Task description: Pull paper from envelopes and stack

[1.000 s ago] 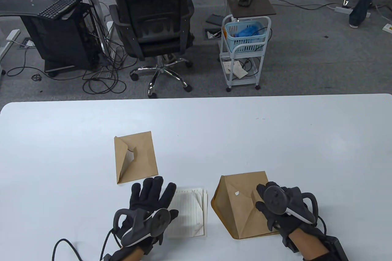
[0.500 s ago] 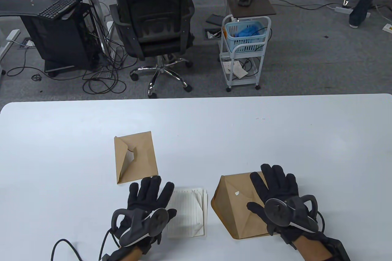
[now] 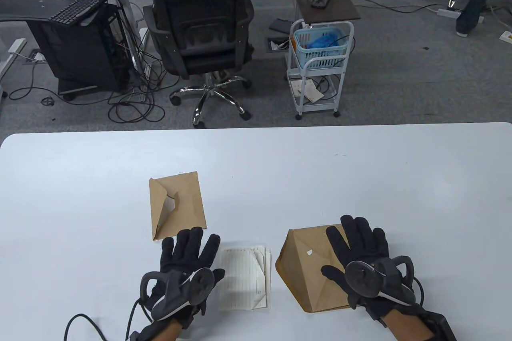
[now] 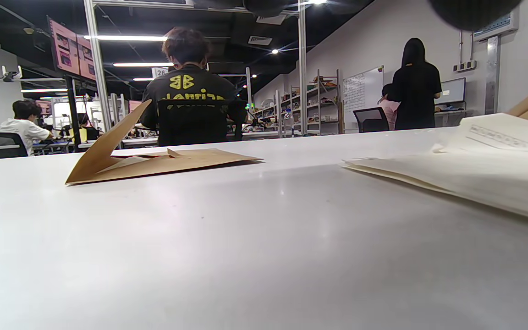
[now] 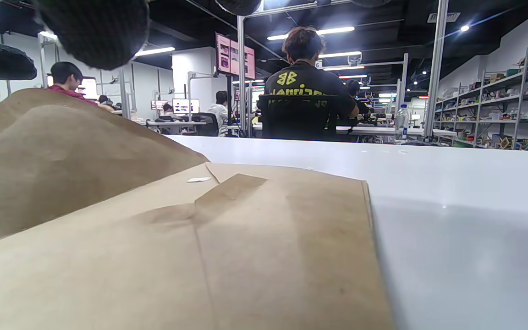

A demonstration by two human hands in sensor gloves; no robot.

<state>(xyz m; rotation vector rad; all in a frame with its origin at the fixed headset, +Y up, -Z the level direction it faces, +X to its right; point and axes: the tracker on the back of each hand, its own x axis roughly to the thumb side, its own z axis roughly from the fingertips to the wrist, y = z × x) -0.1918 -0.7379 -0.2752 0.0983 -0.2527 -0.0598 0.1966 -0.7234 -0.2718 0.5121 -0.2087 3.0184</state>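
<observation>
A small brown envelope (image 3: 177, 205) with its flap raised lies on the white table (image 3: 256, 165), also in the left wrist view (image 4: 154, 160). A stack of lined white paper (image 3: 245, 277) lies near the front edge, also in the left wrist view (image 4: 475, 174). A larger brown envelope (image 3: 310, 273) with its flap up lies to the right, also in the right wrist view (image 5: 177, 238). My left hand (image 3: 188, 251) lies flat and spread just left of the paper, holding nothing. My right hand (image 3: 360, 239) lies flat and spread on the larger envelope's right part.
Beyond the table's far edge stand a black office chair (image 3: 200, 33), a white trolley with a blue basket (image 3: 320, 49) and a desk with a keyboard (image 3: 80, 5). Cables lie on the floor.
My right hand opened from curled fingers to flat on the larger envelope. My left hand slid left off the paper stack, which now shows more fully.
</observation>
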